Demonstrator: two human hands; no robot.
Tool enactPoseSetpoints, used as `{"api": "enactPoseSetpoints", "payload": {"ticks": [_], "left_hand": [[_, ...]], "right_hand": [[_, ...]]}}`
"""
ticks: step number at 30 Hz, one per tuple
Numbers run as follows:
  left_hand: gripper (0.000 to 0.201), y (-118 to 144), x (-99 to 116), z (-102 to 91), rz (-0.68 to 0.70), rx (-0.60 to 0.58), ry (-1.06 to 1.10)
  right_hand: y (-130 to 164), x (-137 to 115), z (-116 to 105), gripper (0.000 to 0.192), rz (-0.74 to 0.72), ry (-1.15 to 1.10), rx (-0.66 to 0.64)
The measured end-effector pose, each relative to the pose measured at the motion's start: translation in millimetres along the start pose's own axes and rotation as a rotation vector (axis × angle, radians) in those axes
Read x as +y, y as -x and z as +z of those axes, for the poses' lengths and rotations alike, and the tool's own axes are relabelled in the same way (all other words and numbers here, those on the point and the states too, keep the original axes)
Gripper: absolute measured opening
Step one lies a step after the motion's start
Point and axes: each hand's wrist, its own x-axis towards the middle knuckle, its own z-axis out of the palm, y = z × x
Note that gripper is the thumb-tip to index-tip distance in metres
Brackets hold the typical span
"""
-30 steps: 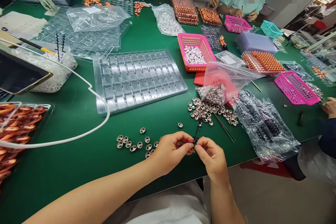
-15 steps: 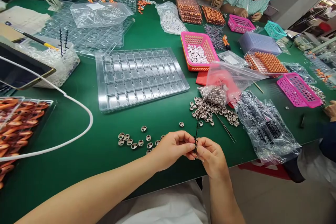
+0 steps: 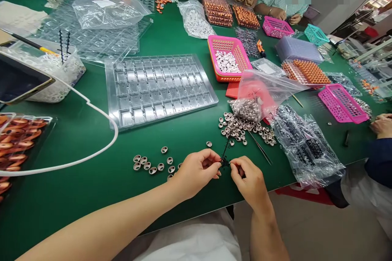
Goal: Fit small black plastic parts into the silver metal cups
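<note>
My left hand (image 3: 197,171) pinches a thin black plastic sprue (image 3: 226,153) with small side stubs, its long stem pointing up and away. At the sprue's right end, my right hand (image 3: 249,179) is closed, thumb and fingertips pinching a small black bit of it. The fingers partly hide the lower end of the sprue. Left of my hands lie several small round metal cups (image 3: 152,170), loose on the table. Beyond my fingers is a larger pile of the same metal cups (image 3: 235,124), with metal tweezers (image 3: 260,149) at its right side.
A clear compartment tray (image 3: 162,89) lies on the green table. Behind the pile are a pink basket (image 3: 212,55) of white parts and a bag of metal cups (image 3: 248,108). A bag of black sprues (image 3: 306,151) lies right; a white cable (image 3: 114,134) loops left. Co-workers sit opposite.
My right hand has shifted slightly right, so a gap opens between my hands and more of the sprue's lower end shows. The sprue leans more. The whole view has shifted slightly.
</note>
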Motion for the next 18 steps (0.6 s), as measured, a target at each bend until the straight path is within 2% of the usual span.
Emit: {"api": "enactPoseSetpoints", "payload": {"ticks": [4, 8, 12, 18], "left_hand": [[0.014, -1, -1, -0.8, -0.001, 0.013, -0.041], [0.013, 0, -3, -0.7, 0.025, 0.005, -0.082], [0.012, 2, -5, 0.1, 0.059, 0.011, -0.109], [0.012, 3, -2, 1.4, 0.070, 0.022, -0.141]], "right_hand": [[1, -3, 0, 0.013, 0.014, -0.031, 0.039], [4, -14, 1, 0.008, 0.110, -0.220, 0.099], [3, -28, 5, 0.007, 0.188, -0.390, 0.090], [0, -34, 11, 0.012, 0.217, -0.486, 0.079]]}}
